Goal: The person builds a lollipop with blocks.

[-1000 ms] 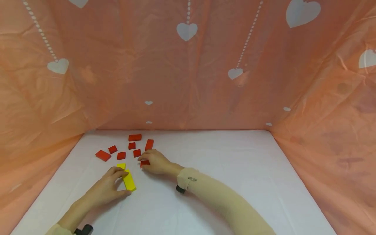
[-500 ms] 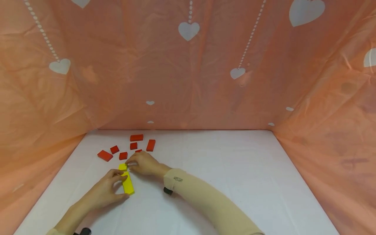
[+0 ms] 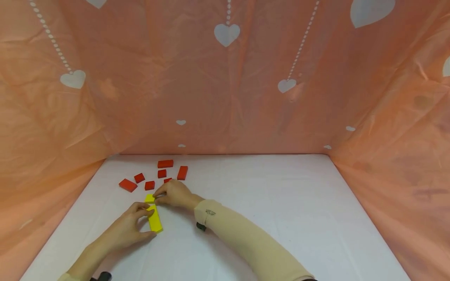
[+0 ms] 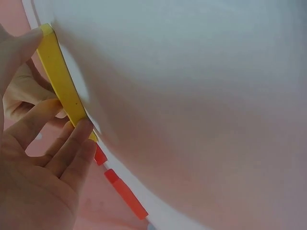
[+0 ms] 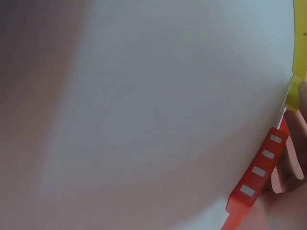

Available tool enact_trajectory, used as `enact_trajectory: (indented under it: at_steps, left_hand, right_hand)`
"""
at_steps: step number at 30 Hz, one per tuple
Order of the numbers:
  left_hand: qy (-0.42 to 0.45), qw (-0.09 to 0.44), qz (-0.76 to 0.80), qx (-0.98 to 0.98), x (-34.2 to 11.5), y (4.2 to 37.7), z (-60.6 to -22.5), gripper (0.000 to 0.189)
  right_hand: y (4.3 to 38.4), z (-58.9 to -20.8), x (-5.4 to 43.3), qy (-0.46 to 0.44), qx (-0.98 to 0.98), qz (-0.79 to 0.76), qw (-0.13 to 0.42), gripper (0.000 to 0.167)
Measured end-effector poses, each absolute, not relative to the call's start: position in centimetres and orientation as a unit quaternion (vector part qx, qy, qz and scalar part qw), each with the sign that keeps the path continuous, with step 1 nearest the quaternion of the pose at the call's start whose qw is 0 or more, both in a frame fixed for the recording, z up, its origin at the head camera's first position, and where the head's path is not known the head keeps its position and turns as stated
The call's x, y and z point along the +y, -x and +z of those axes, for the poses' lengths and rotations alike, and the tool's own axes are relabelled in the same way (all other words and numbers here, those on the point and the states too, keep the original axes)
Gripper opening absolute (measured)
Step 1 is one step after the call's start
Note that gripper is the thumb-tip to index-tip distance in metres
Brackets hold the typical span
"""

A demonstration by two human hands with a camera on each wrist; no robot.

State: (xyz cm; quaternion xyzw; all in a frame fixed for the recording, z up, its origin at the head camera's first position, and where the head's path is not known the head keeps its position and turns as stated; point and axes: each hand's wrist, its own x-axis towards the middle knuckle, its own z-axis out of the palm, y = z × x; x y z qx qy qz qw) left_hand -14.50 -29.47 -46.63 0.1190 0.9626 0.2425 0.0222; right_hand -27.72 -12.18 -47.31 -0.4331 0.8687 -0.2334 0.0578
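Note:
A long yellow block (image 3: 155, 220) lies on the white table, its small yellow neighbour (image 3: 149, 198) just beyond its far end. My left hand (image 3: 130, 226) grips the long one, thumb at the near end and fingers at the far end, as the left wrist view also shows. My right hand (image 3: 175, 194) pinches the small yellow block by its right side; part of this grip is hidden. In the right wrist view a red block with pale marks (image 5: 259, 167) sits close to the right hand; the hand covers that spot in the head view.
Behind the hands lie several red blocks: longer ones at the left (image 3: 128, 185), back (image 3: 165, 164) and right (image 3: 182, 173), with small red cubes (image 3: 149, 185) among them. A peach curtain with white hearts (image 3: 225, 97) encloses the white table (image 3: 281, 203).
My right hand has left a red block and moved left to the small yellow block. The left hand keeps hold of the long yellow block, which has turned and shifted slightly.

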Motion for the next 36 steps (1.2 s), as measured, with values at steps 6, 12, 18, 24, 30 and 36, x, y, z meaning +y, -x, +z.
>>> enact_trajectory:
  at_steps: [6,12,18,24,30,36]
  left_hand:
    - [-0.120,0.023,0.242,0.963,-29.4,14.5,-46.6,0.072]
    - [-0.118,0.026,0.239,0.964,-29.4,14.5,-46.6,0.072]
    - [-0.115,0.028,0.239,0.964,-29.3,14.4,-46.6,0.072]
    - [-0.111,0.031,0.239,0.964,-29.3,14.5,-46.6,0.072]
    - [-0.121,0.020,0.243,0.962,-29.5,14.6,-46.6,0.072]
    - [-0.125,0.019,0.249,0.960,-29.4,14.7,-46.6,0.072]
  right_hand:
    - [27.7,-47.1,-12.2,0.421,0.875,-0.235,0.051,0.023]
    - [27.5,-47.1,-12.4,0.402,0.883,-0.239,0.046,0.019]
    - [27.3,-47.2,-12.7,0.380,0.891,-0.243,0.053,0.021]
    - [27.2,-47.1,-12.8,0.378,0.894,-0.236,0.049,0.022]
    - [27.2,-47.0,-12.5,0.373,0.891,-0.253,0.051,0.024]
    - [27.0,-46.4,-11.6,0.359,0.886,-0.286,0.061,0.024]
